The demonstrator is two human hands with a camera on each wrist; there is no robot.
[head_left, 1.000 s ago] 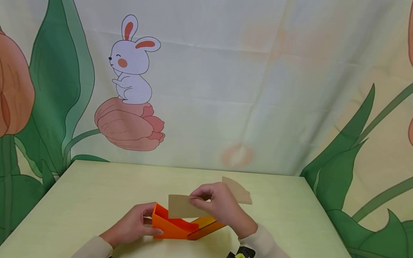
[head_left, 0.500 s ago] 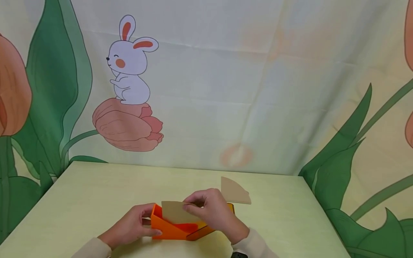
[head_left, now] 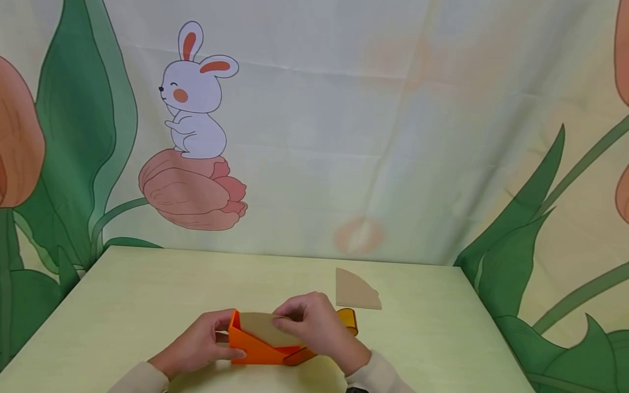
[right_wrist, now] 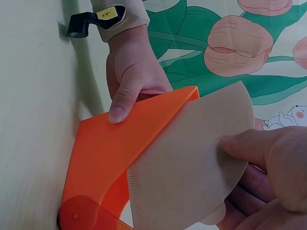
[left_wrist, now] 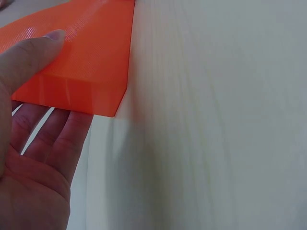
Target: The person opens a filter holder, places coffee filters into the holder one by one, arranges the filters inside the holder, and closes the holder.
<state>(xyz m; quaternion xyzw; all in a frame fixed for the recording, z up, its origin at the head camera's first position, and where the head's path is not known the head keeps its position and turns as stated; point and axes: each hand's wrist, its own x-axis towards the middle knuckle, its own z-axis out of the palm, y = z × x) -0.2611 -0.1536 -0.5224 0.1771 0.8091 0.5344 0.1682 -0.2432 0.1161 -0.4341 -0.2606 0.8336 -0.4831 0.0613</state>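
Observation:
An orange open-topped holder (head_left: 253, 349) stands on the table, its hinged see-through amber lid (head_left: 348, 319) swung out to the right. My left hand (head_left: 199, 343) grips its left end, thumb on the front face; the left wrist view shows fingers (left_wrist: 67, 143) under the orange wall (left_wrist: 96, 52). Between thumb and fingers, my right hand (head_left: 314, 323) pinches the upper right edge of a brown cone coffee filter (head_left: 257, 326). The crimped edge of this filter (right_wrist: 187, 158) shows in the right wrist view. Its lower part sits inside the holder, hidden behind the front wall.
More brown filter paper (head_left: 357, 292) lies flat on the table behind the right hand. The pale wooden table (head_left: 162, 284) ends at a hanging cloth (head_left: 304, 164) printed with a rabbit and tulips. A black wrist mount (right_wrist: 100, 17) is on the left sleeve.
My right hand has moved down and left, lowering the coffee filter from above the holder into it. The left hand keeps its grip on the holder.

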